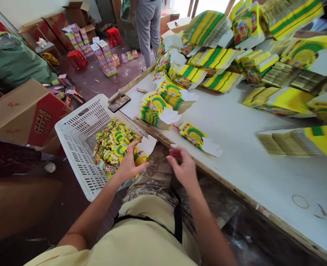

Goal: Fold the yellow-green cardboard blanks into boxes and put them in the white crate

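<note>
My left hand [128,166] grips a yellow and green carton [141,157] over the right side of a white plastic basket [77,162]; the carton's white flaps stand up. Many small yellow and green packets [115,142] fill part of that basket. By the table's wooden edge, my right hand [183,166] has its fingers curled, thumb and forefinger apart, and I see nothing in it. Just beyond it, a few flat cartons [193,136] lie on the white table [235,147]. Stacks of folded cartons [155,107] stand farther along.
Heaps of flattened cartons [216,62] cover the table's far side. A phone [119,103] lies at the table corner. Cardboard boxes [25,114], red stools [77,60] and stacked small boxes [105,59] are on the floor. A person in grey trousers [148,29] stands beyond the table.
</note>
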The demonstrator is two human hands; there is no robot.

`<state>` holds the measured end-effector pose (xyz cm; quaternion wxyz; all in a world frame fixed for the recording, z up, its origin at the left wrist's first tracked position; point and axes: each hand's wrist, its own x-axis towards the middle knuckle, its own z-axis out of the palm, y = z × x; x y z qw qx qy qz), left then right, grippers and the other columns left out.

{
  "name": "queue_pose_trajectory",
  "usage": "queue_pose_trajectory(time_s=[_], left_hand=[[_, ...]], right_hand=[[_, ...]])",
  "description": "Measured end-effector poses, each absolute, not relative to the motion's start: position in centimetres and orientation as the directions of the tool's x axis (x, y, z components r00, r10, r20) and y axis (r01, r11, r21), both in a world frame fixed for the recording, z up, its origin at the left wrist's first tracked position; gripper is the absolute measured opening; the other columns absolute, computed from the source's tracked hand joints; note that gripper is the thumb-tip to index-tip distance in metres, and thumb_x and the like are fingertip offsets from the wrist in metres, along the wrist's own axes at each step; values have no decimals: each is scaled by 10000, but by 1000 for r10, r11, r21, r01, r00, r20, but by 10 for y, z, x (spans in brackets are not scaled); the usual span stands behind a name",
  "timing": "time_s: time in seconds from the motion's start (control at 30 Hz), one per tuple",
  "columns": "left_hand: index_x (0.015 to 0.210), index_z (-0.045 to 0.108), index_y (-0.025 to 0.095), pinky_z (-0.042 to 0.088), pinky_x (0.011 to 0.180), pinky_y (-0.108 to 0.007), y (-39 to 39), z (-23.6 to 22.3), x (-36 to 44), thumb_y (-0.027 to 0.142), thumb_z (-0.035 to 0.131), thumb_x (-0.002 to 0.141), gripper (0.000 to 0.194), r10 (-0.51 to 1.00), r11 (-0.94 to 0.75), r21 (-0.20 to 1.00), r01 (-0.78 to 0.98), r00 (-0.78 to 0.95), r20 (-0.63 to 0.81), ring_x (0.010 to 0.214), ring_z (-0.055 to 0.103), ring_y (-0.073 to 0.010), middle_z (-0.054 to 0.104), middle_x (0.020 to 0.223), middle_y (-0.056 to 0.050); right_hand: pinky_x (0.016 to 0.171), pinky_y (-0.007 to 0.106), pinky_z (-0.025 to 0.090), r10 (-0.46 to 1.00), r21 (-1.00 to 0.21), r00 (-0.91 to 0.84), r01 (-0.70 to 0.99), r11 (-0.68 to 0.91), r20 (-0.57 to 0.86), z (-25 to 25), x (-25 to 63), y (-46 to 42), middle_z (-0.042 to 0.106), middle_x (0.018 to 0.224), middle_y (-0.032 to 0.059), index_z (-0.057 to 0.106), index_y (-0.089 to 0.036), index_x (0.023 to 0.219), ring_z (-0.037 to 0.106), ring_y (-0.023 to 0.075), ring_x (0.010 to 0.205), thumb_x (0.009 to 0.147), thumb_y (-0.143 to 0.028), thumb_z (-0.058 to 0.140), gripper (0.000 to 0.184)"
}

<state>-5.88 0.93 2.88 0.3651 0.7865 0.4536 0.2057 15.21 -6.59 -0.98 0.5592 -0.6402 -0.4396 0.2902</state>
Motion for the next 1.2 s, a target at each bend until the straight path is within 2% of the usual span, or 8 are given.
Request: queue_pose_trajectory(time_s=[0.17, 0.27, 0.47, 0.63, 0.77, 1.0, 1.1, 1.2], left_hand=[[1304, 350, 154, 488, 952, -358, -2, 30, -52, 297, 656, 762, 638, 802, -407, 739, 537, 597, 8, 1069, 597, -240, 534, 1256, -113], [1292, 348, 184, 506, 902, -366, -8, 23, -51, 234, 656, 740, 634, 769, -453, 735, 505, 638, 35, 981, 621, -223, 554, 1203, -88], [1248, 359, 214, 485, 970, -450, -17, 7, -45, 237, 739, 690, 675, 673, -548, 734, 400, 733, 103, 1147, 574, -297, 520, 1274, -123], [1178, 393, 215, 529, 830, -408, -17, 10, -40, 196, 705, 665, 600, 694, -473, 739, 480, 720, -23, 915, 617, -247, 567, 1093, -71], [1263, 319, 191, 516, 880, -436, -16, 6, -39, 184, 707, 651, 725, 705, -514, 717, 471, 708, 40, 1026, 596, -281, 520, 1175, -117], [1203, 455, 185, 499, 936, -445, -16, 4, -45, 195, 728, 711, 564, 736, -569, 627, 532, 670, 100, 1098, 577, -289, 576, 1166, -121], [1183, 506, 188, 509, 931, -418, -12, 10, -48, 200, 754, 692, 550, 724, -585, 637, 502, 678, 130, 1079, 610, -275, 623, 1150, -112], [1150, 558, 189, 523, 912, -398, -8, 13, -49, 212, 781, 663, 537, 704, -595, 645, 481, 699, 128, 1033, 648, -266, 666, 1112, -97]], right_hand=[[969, 436, 511, 977, -951, 207, -310, 10, -57, -9, 102, -58, 723, 1068, 58, 651, -240, 1098, 665, 259, 1024, 831, -543, 637, 404], [997, 470, 499, 983, -915, 147, -402, -47, -115, -14, 94, -58, 746, 1079, 57, 692, -231, 1094, 670, 279, 1063, 817, -574, 652, 443], [1066, 464, 453, 950, -827, 96, -524, -204, -296, -27, 93, -72, 714, 1210, 57, 668, -267, 1222, 618, 283, 1193, 723, -617, 745, 614], [1081, 465, 445, 979, -955, 146, -282, -96, -141, -33, 95, -81, 625, 1361, 94, 562, -237, 1377, 576, 293, 1264, 832, -657, 598, 690], [1085, 434, 442, 975, -998, 223, 60, 2, 15, -33, 96, -85, 589, 1403, 119, 535, -190, 1411, 571, 285, 1278, 893, -448, 593, 581], [1084, 429, 449, 942, -963, 301, 260, 71, 150, -35, 112, -88, 428, 1532, 149, 313, -189, 1538, 520, 253, 1335, 979, -354, 463, 602], [1119, 424, 409, 955, -886, 148, 432, 170, 256, -37, 116, -92, 265, 1616, 127, 425, -217, 1486, 397, 272, 1425, 973, -325, 492, 528], [1075, 416, 460, 954, -862, 91, 461, 213, 284, -37, 123, -94, 331, 1588, 145, 575, -222, 1366, 475, 282, 1371, 968, -320, 515, 413]])
